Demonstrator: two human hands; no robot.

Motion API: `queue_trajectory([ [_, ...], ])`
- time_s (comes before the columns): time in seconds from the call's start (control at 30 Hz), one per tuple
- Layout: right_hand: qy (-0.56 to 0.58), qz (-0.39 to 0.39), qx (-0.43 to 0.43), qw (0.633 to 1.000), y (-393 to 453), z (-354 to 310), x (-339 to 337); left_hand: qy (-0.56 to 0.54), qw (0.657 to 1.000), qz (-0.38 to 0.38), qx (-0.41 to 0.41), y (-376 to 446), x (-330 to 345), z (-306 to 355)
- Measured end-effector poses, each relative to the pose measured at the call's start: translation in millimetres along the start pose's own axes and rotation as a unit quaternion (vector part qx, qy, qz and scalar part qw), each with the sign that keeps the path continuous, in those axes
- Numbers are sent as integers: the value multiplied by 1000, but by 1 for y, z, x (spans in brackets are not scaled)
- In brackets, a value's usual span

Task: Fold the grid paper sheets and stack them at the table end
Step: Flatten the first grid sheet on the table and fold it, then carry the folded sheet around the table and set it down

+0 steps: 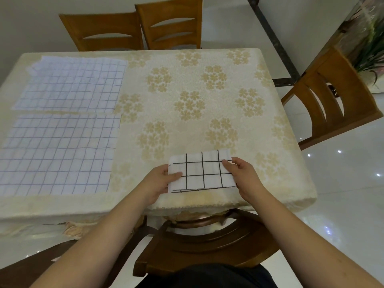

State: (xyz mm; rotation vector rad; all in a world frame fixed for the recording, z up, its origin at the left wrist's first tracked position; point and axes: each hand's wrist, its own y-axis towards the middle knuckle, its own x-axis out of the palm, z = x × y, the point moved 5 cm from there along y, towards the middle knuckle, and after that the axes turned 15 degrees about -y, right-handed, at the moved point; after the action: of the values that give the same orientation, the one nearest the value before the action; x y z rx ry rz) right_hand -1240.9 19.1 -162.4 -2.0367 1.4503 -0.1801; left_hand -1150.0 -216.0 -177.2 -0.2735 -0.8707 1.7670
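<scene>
A small folded grid sheet point(202, 171), white with black lines, lies near the table's front edge. My left hand point(160, 180) pinches its left edge, thumb on top. My right hand point(243, 176) pinches its right edge the same way. Two large unfolded grid sheets lie flat at the left of the table: the near sheet point(56, 152) and the far sheet point(72, 84), both white with thin dark lines.
The table point(207, 90) wears a cream cloth with gold flower prints. Wooden chairs stand at the far side point(137, 28), at the right point(330, 102) and right below me point(207, 244). A plant point(372, 42) stands at the far right on the glossy floor.
</scene>
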Motion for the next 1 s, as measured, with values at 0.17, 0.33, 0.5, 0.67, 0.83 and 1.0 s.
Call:
queue_trajectory([
  [0.17, -17, -64, -8, 998, -32, 1, 13, 118, 986, 57, 107, -13, -11, -4],
  [0.33, -79, -3, -23, 997, -58, 23, 8, 218, 968, -15, 127, -33, 6, -2],
  [0.5, -27, 83, 0, 996, -92, 43, -13, 240, 956, -89, 142, -49, 34, -7],
  [0.67, 36, 186, 31, 981, -126, 72, -44, 210, 958, -161, 107, -60, 67, -17],
  [0.83, 96, 244, 20, 965, -165, 93, -76, 151, 977, -148, 35, -64, 107, -38],
  [1.0, 142, 268, 4, 953, -201, 124, -118, 162, 976, -144, 25, -79, 164, -61],
])
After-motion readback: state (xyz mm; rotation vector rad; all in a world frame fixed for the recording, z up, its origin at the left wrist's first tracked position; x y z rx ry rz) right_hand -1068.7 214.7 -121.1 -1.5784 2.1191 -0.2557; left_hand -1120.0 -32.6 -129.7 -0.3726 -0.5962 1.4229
